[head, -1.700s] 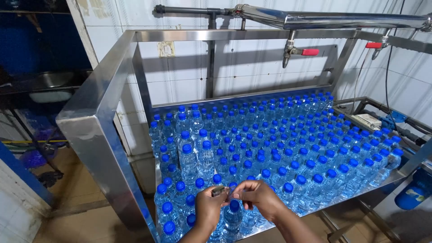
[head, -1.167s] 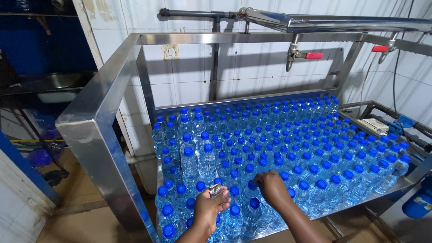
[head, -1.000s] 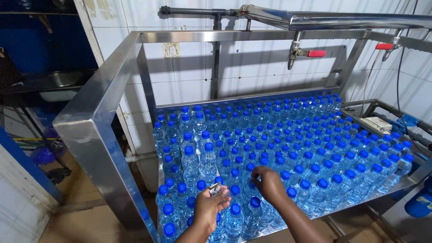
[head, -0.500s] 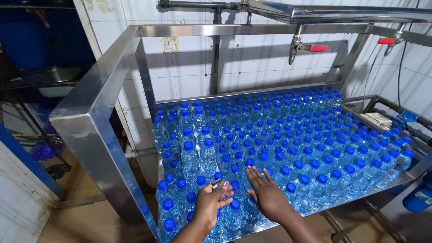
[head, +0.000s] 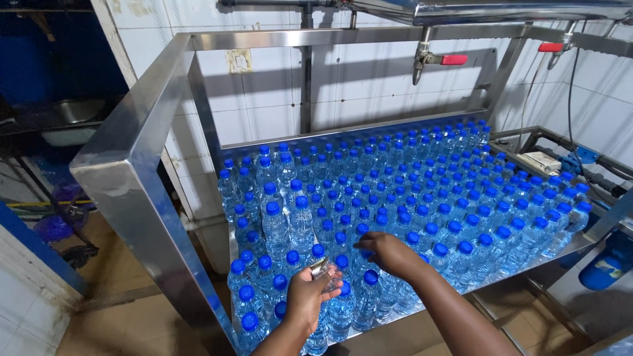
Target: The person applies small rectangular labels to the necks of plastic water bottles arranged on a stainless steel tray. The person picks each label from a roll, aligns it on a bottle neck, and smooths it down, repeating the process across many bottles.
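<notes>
the left hand (head: 304, 295) hovered over the near edge of the steel table (head: 422, 308), its grip pinched on a small metallic thing (head: 319, 266) held just above the bottle caps. the right hand (head: 389, 254) reached down among the blue-capped water bottles (head: 395, 198), fingers (head: 364, 244) curled over the cap of one bottle (head: 363, 254) near the front; whether that grip was fully clamped i could not tell. the bottles stood upright, packed tight across the table inside a steel frame (head: 132, 165). a red-handled tap (head: 435, 60) hung above the back row.
</notes>
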